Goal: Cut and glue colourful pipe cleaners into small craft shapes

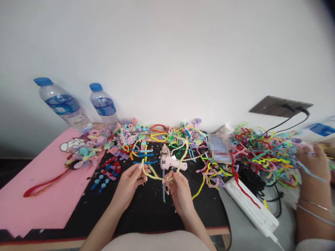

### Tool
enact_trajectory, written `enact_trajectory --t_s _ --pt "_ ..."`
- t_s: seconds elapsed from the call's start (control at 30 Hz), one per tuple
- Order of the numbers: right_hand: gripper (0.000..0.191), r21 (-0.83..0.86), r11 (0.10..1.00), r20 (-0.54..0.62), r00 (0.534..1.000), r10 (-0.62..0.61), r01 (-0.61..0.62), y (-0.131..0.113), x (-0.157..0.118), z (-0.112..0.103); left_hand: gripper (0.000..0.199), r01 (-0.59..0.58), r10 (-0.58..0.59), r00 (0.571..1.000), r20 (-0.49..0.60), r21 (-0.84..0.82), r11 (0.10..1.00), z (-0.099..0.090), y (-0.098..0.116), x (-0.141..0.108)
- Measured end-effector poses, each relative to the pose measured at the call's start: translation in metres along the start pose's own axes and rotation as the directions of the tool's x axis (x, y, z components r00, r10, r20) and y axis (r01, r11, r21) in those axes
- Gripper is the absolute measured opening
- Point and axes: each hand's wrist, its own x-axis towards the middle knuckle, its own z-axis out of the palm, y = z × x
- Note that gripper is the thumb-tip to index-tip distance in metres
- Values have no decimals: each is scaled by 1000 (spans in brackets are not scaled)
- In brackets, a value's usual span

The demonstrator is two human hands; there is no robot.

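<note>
A pale yellow pipe cleaner [154, 177] stretches between both hands above the black mat [117, 216]. My left hand [131, 183] pinches it near a bend, and one end rises above the fingers. My right hand [178, 190] pinches it further right, with a long curved end standing up past the fingers. Just beyond the hands lies a pale pink glue gun [174, 163] with a glue stick [164, 188] pointing toward me. Blue pipe cleaners [144, 162] lie behind my left hand.
Two water bottles [62, 104] [103, 104] stand back left by pink paper [44, 174]. Tangled coloured pipe cleaners [261, 146] fill the right, near a white power strip [252, 204]. Another person's hand [314, 167] is at far right. Red-handled scissors [158, 128] lie behind.
</note>
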Motion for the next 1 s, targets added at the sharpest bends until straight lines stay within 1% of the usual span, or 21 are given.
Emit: enact_trajectory --t_s 0.07,0.17,0.3,0.37,0.43,0.5,0.57,0.67,0.77,0.83,1.0 --pt "27 -25 999 -10 999 -31 30 -1 1 -1 28 13 -13 999 30 22 1000 0 0 -1" --pt "29 -97 994 -14 999 -47 46 0 1 -4 26 16 -24 997 72 103 995 2 0 -2" --pt "33 -262 964 -36 997 -64 52 0 0 -9 26 -21 -8 994 112 261 965 5 -2 -3" --pt "34 -308 950 -31 997 -69 56 -2 -1 -11 27 -38 1 993 121 302 952 5 -3 -4" --pt "28 -341 939 -3 999 -45 41 -6 -1 -11 27 -23 -8 994 107 287 958 6 -3 -5" --pt "18 -385 923 40 999 -10 25 -10 -1 -9 26 14 -35 996 87 226 974 7 -2 -6" --pt "16 -420 907 83 996 14 22 -13 -1 -6 26 43 -56 995 81 154 987 8 -2 -7" --pt "12 -438 899 115 992 59 -3 -13 0 -2 24 63 -71 993 94 89 994 9 -2 -7" --pt "10 -444 895 96 990 103 -50 -9 3 -1 22 64 -76 991 112 105 992 10 -2 -6" --pt "11 -425 904 90 992 84 -38 -7 6 -2 22 42 -63 991 118 175 984 11 -1 -4" --pt "14 -344 937 96 995 -33 64 -11 14 1 19 -55 -5 987 163 359 932 14 9 1"
